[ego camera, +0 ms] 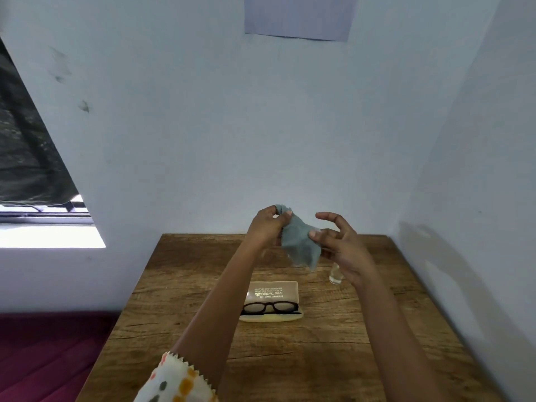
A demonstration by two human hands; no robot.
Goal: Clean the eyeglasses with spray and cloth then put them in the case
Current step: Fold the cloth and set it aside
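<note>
A grey-green cleaning cloth [300, 242] hangs in the air above the far half of the wooden table [290, 358]. My left hand [268, 224] pinches its top corner. My right hand [339, 242] holds its right edge between thumb and fingers, the other fingers spread. Black-framed eyeglasses [271, 307] lie folded in the open cream case [272, 294], whose lid stands up behind them with printed text. A small clear spray bottle [336, 275] stands on the table to the right of the case, partly hidden by my right wrist.
The table sits in a corner, with pale walls close behind and to the right. A sheet of paper [298, 15] is stuck high on the back wall. A window opening [43, 216] is at the left, and a dark red surface [43, 358] lies below it.
</note>
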